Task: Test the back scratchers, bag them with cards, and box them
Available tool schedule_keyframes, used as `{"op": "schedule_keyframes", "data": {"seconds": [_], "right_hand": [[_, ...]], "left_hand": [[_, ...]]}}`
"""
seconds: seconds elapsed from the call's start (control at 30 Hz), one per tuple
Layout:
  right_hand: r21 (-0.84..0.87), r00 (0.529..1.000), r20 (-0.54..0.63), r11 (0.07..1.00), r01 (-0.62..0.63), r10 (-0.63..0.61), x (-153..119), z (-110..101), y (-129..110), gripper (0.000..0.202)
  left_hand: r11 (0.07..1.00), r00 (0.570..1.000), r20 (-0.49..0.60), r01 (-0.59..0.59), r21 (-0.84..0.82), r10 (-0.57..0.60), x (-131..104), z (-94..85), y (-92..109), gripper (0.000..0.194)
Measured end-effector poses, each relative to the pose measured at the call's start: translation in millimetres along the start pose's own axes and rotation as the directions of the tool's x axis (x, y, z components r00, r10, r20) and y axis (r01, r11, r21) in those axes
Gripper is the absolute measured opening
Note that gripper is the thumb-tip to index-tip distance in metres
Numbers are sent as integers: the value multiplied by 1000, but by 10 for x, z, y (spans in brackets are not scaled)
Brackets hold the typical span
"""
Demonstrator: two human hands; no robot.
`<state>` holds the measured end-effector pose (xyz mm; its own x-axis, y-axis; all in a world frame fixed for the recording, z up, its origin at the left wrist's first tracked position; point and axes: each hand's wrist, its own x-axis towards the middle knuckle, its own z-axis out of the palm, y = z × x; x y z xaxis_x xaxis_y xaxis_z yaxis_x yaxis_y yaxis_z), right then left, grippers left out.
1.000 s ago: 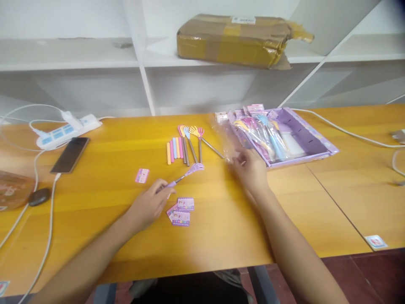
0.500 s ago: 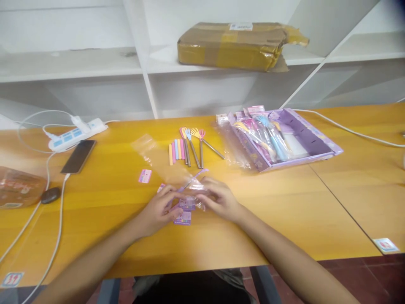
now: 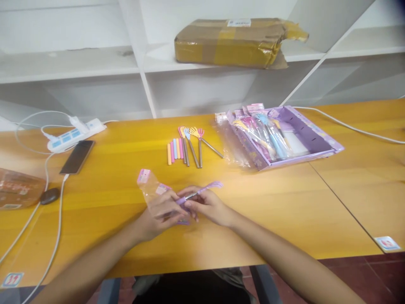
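Observation:
A purple back scratcher [image 3: 202, 191] with a claw-like head and a short metal shaft slants up to the right between my hands. My right hand [image 3: 209, 206] is closed around its middle. The fingers of my left hand [image 3: 163, 211] close on its purple handle. A clear plastic bag [image 3: 148, 188] stretches from my left hand toward the upper left. Pink cards [image 3: 144, 175] show at the bag's far end and near my left knuckles. Under my fingers, a purple card [image 3: 184, 221] is mostly hidden.
Beyond my hands lie several back scratchers [image 3: 190, 147] and a row of coloured handles [image 3: 175, 151]. A purple box [image 3: 316, 156] holds bagged scratchers at right. A phone [image 3: 77, 157], power strip [image 3: 77, 134] and cables are at left. A taped carton [image 3: 228, 44] rests on the shelf.
The clear bag has moved from between my hands and now lies left, by my left hand. The scratcher has come lower and right, and my right hand has closed in on it.

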<state>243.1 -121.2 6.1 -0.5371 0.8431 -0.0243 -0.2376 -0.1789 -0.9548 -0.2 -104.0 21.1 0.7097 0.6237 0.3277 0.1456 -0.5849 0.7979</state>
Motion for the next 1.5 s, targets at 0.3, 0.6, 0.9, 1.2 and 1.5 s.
{"op": "schedule_keyframes", "data": {"seconds": [0.3,0.6,0.9,1.2,1.5], "right_hand": [[108,902,-403,971,214,-154,63,-163,-61,31],[-4,930,-347,992,127,-120,-145,-335,-273,34],[-546,951,-154,826,144,-268,-204,-243,-239,40],[-671,981,19,725,155,-192,-179,-291,-327,37],[-689,994,54,718,102,-90,-155,-286,-279,45]], "left_hand": [[999,984,-177,-9,43,16,3,-91,-40,18],[983,695,-696,139,-117,-181,62,-363,-123,24],[908,576,-705,214,-360,-415,128,-353,-197,37],[829,593,-627,132,-543,-505,175,-318,-136,40],[832,672,-537,225,-508,-510,69,-239,-233,42]]}}
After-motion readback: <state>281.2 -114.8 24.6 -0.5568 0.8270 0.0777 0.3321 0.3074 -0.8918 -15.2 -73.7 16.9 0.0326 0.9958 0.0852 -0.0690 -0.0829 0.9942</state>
